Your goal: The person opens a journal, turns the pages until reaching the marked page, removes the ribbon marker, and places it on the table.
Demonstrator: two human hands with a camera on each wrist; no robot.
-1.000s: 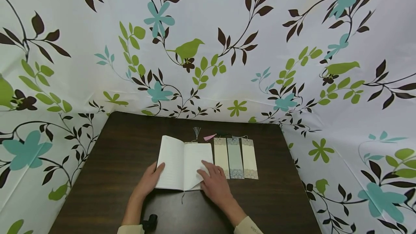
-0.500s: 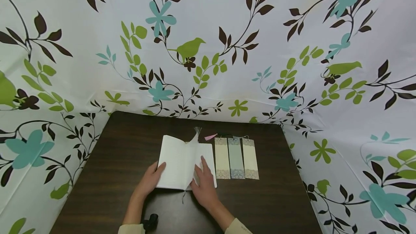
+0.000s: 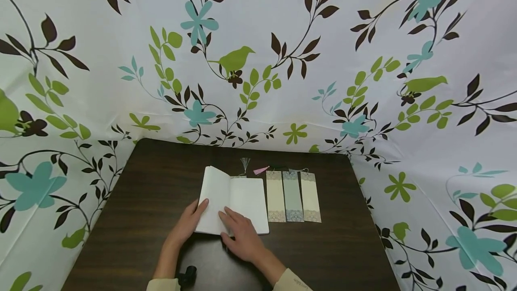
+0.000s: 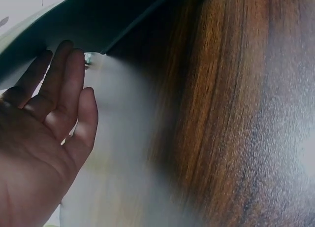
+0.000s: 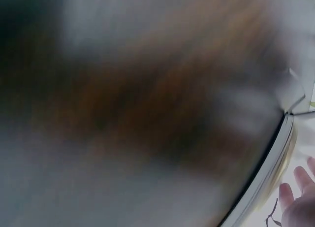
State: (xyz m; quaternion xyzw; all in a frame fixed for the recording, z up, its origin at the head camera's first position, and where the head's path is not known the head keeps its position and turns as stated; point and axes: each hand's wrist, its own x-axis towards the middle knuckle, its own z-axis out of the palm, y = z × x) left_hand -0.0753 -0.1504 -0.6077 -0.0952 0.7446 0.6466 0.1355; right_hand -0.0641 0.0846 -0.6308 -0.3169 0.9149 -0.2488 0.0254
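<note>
An open notebook [image 3: 248, 201] with blank-looking pages lies on the dark table, its left side lifted a little. My left hand [image 3: 190, 221] holds that left edge, thumb over the page. In the left wrist view the fingers of the left hand [image 4: 44, 138] reach under the dark green cover [image 4: 93, 22]. Across the lower left page near the spine, my right hand [image 3: 242, 237] rests with fingers extended. The right wrist view is mostly blurred; the notebook's page edges [image 5: 266, 170] and fingertips of the right hand [image 5: 300, 202] show at its right.
Right of the notebook lie a cream bookmark [image 3: 276, 196], a grey-green bookmark [image 3: 293, 196] and another cream bookmark [image 3: 310, 196], with tassels at the top. A grey tassel [image 3: 245, 164] sticks out behind the notebook. Patterned cloth [image 3: 258, 116] surrounds the table [image 3: 343, 255].
My right hand has moved left from the right page to the spine, turning a leaf over onto the left side. The left hand stays at the left edge.
</note>
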